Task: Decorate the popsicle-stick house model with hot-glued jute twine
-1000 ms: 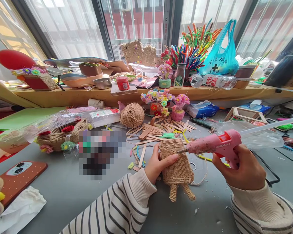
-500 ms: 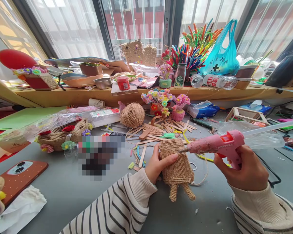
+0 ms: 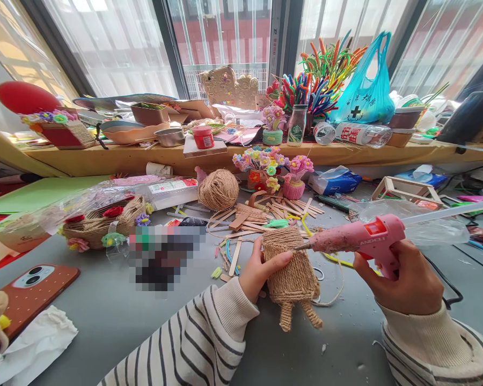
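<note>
My left hand (image 3: 261,271) grips a twine-wrapped piece (image 3: 292,273), a boxy body with two short legs pointing down toward me. The thumb lies across its front face; the other fingers are mostly hidden behind it. In my right hand (image 3: 406,279) is a pink hot glue gun (image 3: 358,238), its nozzle tip at the front of the piece near my left thumb. A clear glue stick (image 3: 451,212) sticks out of the gun's back. From the piece's right side a loose strand of twine (image 3: 338,295) curves away. Beyond it rests a ball of twine (image 3: 218,190).
Wooden craft sticks (image 3: 257,217) lie scattered behind the piece. To the left are a decorated basket (image 3: 104,222), a phone (image 3: 40,289) and crumpled tissue (image 3: 44,343). A black cable (image 3: 453,297) runs at right. Flower pots, a bottle (image 3: 297,126) and pipe cleaners (image 3: 306,96) line the back.
Almost nothing differs. The glue gun and my right hand have shifted very slightly to the right; the twine-wrapped piece stays in my left hand.
</note>
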Demonstrator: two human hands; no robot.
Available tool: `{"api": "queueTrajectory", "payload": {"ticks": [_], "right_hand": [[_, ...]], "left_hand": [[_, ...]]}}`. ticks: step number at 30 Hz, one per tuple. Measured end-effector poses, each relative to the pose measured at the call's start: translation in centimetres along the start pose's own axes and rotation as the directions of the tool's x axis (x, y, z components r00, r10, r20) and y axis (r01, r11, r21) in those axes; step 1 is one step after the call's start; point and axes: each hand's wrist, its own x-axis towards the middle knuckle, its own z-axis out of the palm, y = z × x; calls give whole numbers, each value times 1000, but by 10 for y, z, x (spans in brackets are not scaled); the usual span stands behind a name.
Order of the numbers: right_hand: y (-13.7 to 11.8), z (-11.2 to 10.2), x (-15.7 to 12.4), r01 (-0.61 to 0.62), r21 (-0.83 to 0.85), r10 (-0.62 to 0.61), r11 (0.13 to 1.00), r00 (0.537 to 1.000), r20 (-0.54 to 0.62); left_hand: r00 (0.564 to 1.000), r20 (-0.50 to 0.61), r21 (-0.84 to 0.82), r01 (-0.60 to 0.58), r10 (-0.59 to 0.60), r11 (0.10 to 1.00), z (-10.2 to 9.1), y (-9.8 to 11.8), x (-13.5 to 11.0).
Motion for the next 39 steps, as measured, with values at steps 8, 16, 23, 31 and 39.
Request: {"api": "queueTrajectory", "payload": {"ticks": [8, 16, 23, 31, 39], "right_hand": [[-3, -1, 0, -51, 5, 52, 999, 999, -10], [-4, 0, -4, -108, 29, 108, 994, 994, -9], [-7, -2, -5, -170, -10, 170, 985, 985, 36], [-8, -3, -4, -222, -24, 223, 975, 973, 58], [-8, -4, -3, -246, -15, 247, 969, 967, 68]], "left_hand": [[1000, -13, -10, -5, 5, 1000, 1, 0, 0], [1000, -22, 14, -7, 7, 1000, 1, 0, -1], [999, -33, 5, -2, 3, 1000, 2, 0, -2], [999, -30, -18, -16, 16, 1000, 2, 0, 0], [999, -31, -32, -17, 16, 999, 1, 0, 0]]}}
